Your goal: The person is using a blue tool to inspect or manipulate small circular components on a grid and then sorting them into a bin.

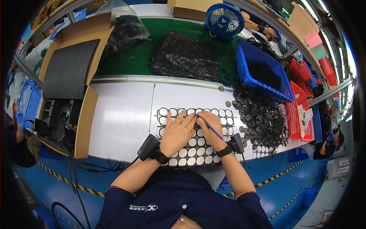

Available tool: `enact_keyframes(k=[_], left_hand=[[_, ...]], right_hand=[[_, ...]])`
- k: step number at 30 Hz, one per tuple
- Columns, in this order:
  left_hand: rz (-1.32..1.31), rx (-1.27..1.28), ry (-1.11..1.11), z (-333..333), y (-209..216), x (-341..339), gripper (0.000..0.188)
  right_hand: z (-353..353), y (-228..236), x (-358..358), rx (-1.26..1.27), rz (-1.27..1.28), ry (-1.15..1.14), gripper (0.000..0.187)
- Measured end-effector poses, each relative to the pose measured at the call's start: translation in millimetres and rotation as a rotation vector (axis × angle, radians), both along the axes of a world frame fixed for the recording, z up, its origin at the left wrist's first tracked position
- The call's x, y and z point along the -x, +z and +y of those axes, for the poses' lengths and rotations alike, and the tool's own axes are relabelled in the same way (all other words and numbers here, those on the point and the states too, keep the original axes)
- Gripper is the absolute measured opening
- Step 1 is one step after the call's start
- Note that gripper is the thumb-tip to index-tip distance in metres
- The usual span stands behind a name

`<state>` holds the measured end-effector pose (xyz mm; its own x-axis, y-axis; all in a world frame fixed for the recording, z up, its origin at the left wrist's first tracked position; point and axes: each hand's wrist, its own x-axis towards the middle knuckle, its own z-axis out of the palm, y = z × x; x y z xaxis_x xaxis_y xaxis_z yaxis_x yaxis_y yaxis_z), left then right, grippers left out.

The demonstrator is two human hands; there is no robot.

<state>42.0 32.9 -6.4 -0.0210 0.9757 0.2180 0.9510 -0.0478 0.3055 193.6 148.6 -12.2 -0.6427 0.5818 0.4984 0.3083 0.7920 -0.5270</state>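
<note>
A black sheet with rows of round white circles lies on the white table in front of me, reaching its near edge. I cannot tell whether the circles are holes or discs. My left hand rests flat on the sheet's upper left part, fingers spread. My right hand is closed round a slim blue pen-like tool, its fingertips at the sheet's upper middle. The tool's tip is too small to make out. Both wrists wear black bands with boxy devices.
At right lies a heap of black ring-patterned pieces, beside a blue basket and red baskets. A black stack lies on the green belt, near a blue fan. An open carton stands left. Other people work nearby.
</note>
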Motion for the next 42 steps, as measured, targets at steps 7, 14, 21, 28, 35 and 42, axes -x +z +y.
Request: enact_keyframes(k=[7, 14, 21, 28, 35, 42], left_hand=[[-0.006, 0.016, 0.008, 0, 2, -1, 0.048], [0.000, 0.007, 0.016, 0, 2, -2, 0.048], [-0.046, -0.056, -0.004, -17, 8, -6, 0.042], [0.016, -0.088, -0.037, -22, 2, -10, 0.044], [0.004, -0.090, -0.033, -23, 1, -10, 0.044], [0.018, -0.065, -0.035, -23, -1, -10, 0.044]], right_hand=[[19, 11, 0, -0.403, -0.207, -0.049, 0.028], [19, 13, -27, 0.167, 0.118, -0.230, 0.024], [-27, 4, -24, 0.284, 0.072, -0.061, 0.023], [-22, 3, -23, 0.398, 0.066, 0.001, 0.023], [-24, 0, -22, 0.332, 0.018, -0.022, 0.023], [-33, 7, -11, -0.314, -0.214, -0.035, 0.026]])
